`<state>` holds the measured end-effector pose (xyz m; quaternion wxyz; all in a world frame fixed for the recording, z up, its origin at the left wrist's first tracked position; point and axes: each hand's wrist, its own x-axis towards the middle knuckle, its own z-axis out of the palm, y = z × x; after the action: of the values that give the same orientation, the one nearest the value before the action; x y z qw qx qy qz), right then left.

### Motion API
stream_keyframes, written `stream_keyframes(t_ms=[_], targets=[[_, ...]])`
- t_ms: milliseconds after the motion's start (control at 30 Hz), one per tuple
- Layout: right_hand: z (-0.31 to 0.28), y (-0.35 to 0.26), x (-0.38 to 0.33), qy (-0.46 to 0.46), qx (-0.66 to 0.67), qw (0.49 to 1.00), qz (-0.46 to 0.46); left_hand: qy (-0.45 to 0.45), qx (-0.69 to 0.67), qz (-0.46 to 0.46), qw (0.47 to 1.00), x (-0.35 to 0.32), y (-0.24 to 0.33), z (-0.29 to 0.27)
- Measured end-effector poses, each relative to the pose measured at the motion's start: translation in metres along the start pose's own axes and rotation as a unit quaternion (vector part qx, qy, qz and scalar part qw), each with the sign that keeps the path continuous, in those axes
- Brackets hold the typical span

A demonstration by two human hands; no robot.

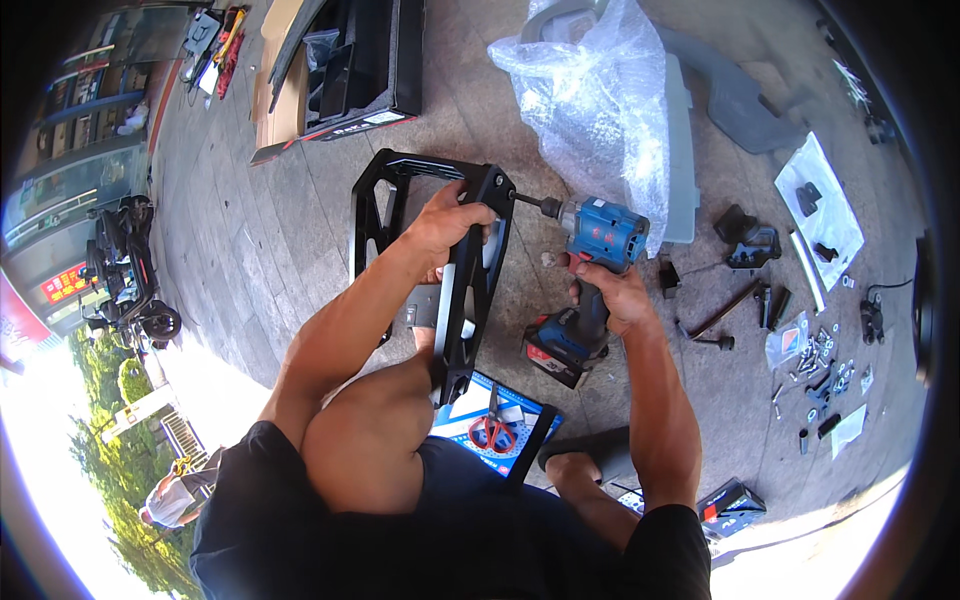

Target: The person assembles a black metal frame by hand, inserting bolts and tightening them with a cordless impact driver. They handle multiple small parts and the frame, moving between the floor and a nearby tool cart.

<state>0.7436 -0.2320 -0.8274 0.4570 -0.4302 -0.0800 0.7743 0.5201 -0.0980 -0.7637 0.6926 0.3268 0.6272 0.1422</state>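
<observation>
A black metal rack frame (468,310) with angled bars stands upright in front of me, beside my bent knee. My left hand (452,222) is wrapped round its near upper bar, with some fingers hidden behind the metal. In my right hand (612,292) is a blue cordless impact driver (608,232), held by its grip with the battery at the bottom. The driver points left. Its long bit (530,201) reaches the bolt at the frame's upper corner.
Bubble wrap (600,110) lies ahead, with a grey plastic panel (725,95) beyond. An open box (390,60) is at the far left. Red-handled scissors (492,432) lie on a blue-white sheet near my legs. Several bolts (815,355) and brackets are scattered right. A motorcycle (130,270) stands left.
</observation>
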Motion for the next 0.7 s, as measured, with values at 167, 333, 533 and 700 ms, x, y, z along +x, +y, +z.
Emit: stream_keyframes(t_ms=[167, 333, 533, 700], targets=[[-0.002, 0.002, 0.004, -0.006, -0.020, 1.000, -0.024, -0.014, -0.003, -0.003, 1.000, -0.003, 0.004, 0.000], [-0.001, -0.007, 0.008, -0.014, -0.069, 0.997, -0.031, -0.015, -0.007, -0.004, 1.000, -0.006, 0.008, -0.004], [0.017, -0.006, 0.007, 0.012, 0.009, 0.997, 0.073, -0.011, 0.031, 0.002, 0.999, -0.001, 0.006, -0.008], [0.015, 0.000, 0.010, 0.009, 0.027, 0.997, 0.068, -0.012, 0.030, 0.010, 0.999, 0.002, 0.004, -0.010]])
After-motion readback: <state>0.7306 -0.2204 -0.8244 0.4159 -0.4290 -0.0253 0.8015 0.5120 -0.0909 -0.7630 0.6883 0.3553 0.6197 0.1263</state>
